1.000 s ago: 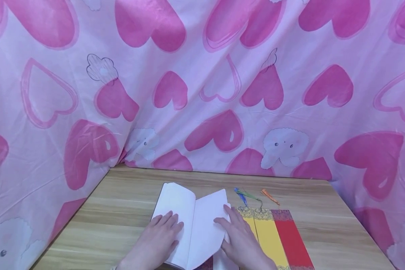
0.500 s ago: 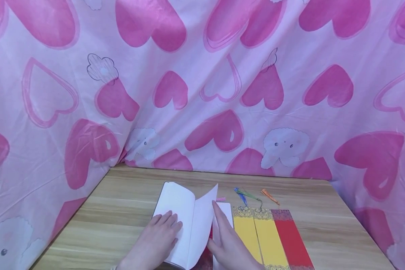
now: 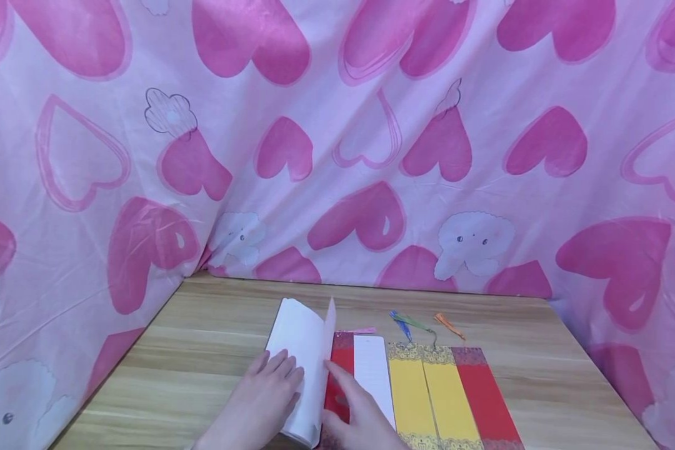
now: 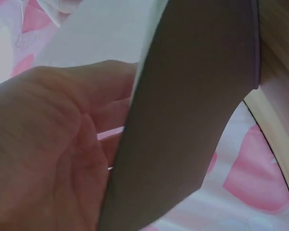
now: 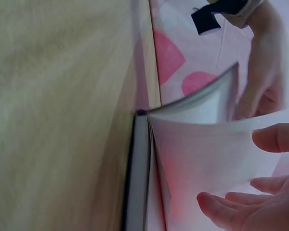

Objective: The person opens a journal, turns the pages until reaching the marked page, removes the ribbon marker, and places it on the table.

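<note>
My left hand (image 3: 261,394) lies flat on the notebook (image 3: 298,340), bottom centre; my right hand (image 3: 360,415), fingers relaxed, lifts a page, exposing the red bookmark (image 3: 342,375).

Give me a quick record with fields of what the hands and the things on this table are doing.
Left hand: rests flat on the book's left page
Right hand: fingers straight, pushing a standing page leftward
Inside book: red bookmark and white strip uncovered
Beside book: two yellow bookmarks, one red bookmark, tassels at top
Surface: wooden table
Backdrop: pink heart cloth
</note>
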{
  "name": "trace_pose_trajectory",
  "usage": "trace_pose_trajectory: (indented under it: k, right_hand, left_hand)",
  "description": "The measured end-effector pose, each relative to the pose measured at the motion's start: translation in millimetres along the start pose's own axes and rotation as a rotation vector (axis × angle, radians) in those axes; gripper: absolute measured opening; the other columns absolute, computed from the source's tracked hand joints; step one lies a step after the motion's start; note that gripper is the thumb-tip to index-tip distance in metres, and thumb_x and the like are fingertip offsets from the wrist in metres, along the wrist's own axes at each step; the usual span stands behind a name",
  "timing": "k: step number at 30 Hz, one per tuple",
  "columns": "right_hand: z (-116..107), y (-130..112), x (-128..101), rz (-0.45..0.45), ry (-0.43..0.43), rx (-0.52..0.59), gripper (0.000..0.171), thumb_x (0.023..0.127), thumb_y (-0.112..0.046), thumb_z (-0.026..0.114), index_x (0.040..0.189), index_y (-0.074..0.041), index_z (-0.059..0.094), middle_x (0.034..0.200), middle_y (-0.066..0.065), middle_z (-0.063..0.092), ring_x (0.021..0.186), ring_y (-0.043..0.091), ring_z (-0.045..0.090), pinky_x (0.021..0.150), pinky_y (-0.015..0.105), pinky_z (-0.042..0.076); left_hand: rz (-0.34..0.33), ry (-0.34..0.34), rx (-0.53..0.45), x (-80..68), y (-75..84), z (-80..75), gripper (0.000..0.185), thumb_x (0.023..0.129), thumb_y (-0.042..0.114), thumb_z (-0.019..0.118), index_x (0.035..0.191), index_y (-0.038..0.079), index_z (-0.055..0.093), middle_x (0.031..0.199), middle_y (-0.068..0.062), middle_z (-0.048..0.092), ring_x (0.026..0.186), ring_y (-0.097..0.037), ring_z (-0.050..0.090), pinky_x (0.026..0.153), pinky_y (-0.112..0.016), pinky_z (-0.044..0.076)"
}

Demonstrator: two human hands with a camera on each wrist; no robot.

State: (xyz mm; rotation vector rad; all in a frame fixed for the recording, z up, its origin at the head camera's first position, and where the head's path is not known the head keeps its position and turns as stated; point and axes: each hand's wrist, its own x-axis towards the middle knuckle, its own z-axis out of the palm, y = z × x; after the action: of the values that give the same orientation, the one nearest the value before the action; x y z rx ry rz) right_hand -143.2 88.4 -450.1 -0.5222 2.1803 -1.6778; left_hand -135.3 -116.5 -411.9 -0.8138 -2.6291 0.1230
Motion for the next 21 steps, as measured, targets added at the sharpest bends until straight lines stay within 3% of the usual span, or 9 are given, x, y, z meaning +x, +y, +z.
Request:
trace_pose_trajectory:
  k: [5,13,17,21]
  right_hand:
    - [7,1,-1,0.024,-0.039,-0.045,0.067,0.088,-0.028,0.072,0.147,-0.024,0.04,0.144,-0.006,0.043,0.129,0.023,0.045,0.101,0.043,0.046]
    - [13,5,-2,-0.085,-0.077,-0.209,0.062,0.088,-0.027,0.07,0.145,-0.023,0.046,0.149,-0.005,0.041,0.131,0.015,0.043,0.103,0.032,0.044]
    - [15,6,-1,-0.114,-0.104,-0.225,0.058,0.09,-0.028,0.067,0.144,-0.024,0.048,0.148,-0.008,0.042,0.131,0.011,0.043,0.102,0.028,0.044]
    - [17,7,1,-0.143,-0.143,-0.213,0.052,0.091,-0.029,0.067,0.139,-0.03,0.049,0.137,-0.013,0.049,0.12,0.005,0.049,0.097,0.026,0.048]
  left_hand:
    - [-0.009,0.106,0.038,2.0,2.7,-6.1,0.04,0.072,0.025,0.083,0.106,0.01,0.072,0.108,-0.009,0.068,0.107,-0.028,0.062,0.09,-0.048,0.051]
    - [-0.075,0.327,-0.024,4.4,6.7,-11.2,0.037,0.072,0.019,0.078,0.106,0.007,0.07,0.104,-0.014,0.07,0.098,-0.032,0.065,0.074,-0.048,0.055]
    - [-0.057,0.341,-0.062,6.8,7.9,-11.8,0.035,0.074,0.021,0.077,0.107,0.009,0.071,0.107,-0.012,0.07,0.099,-0.031,0.065,0.078,-0.048,0.055]
    - [0.039,0.291,-0.068,8.0,9.6,-12.0,0.042,0.07,0.026,0.084,0.107,0.011,0.072,0.11,-0.009,0.07,0.104,-0.028,0.065,0.086,-0.049,0.053]
